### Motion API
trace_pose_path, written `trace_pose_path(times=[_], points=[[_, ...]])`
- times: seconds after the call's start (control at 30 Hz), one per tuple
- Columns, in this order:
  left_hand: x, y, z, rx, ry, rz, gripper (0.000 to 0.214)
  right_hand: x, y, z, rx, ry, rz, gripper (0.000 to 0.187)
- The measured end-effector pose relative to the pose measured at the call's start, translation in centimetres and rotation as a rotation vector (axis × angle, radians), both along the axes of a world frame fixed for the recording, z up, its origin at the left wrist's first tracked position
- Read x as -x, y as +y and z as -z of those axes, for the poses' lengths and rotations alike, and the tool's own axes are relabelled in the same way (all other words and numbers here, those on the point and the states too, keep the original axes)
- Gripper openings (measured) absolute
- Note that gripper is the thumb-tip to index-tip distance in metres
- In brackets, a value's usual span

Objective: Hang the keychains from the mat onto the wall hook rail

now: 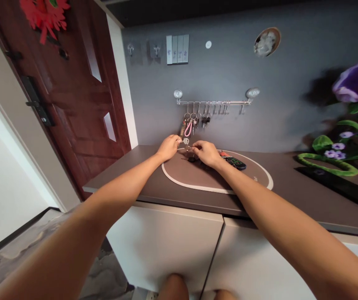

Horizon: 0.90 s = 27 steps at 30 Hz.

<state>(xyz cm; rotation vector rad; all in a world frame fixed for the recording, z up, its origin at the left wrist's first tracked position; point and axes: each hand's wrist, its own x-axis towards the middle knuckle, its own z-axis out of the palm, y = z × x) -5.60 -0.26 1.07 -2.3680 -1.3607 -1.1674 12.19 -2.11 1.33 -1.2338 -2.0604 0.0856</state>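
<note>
Above the front of an oval brown mat (185,177) with a white border, my two hands are close together. My left hand (168,148) is closed in a pinch on a silver key (185,141). Just to its right, my right hand (207,153) pinches a thin metal key ring (188,148). Whether the key is threaded on that ring is too small to tell. Beneath and behind my right hand lie dark items, partly hidden. Beside it on the mat are a black object with green markings (235,162) and something orange (224,153).
A clear rail with hooks (215,102) is fixed to the grey wall; several keys (206,121) and a pink loop strap (188,128) hang there. Purple artificial flowers (338,146) and a long black object (338,185) are at right. A dark red door (82,104) stands left.
</note>
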Motion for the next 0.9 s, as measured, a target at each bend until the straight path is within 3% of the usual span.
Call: trace_pose_path(times=[0.4, 0.9], points=[[-0.3, -0.41, -0.24, -0.068, -0.075, 0.036, 0.02, 0.56, -0.18, 0.12, -0.135, 0.14, -0.094, 0.019], [-0.47, -0.74, -0.27, -0.082, -0.093, 0.068, 0.023, 0.56, -0.08, 0.0, -0.208, 0.158, -0.028, 0.013]])
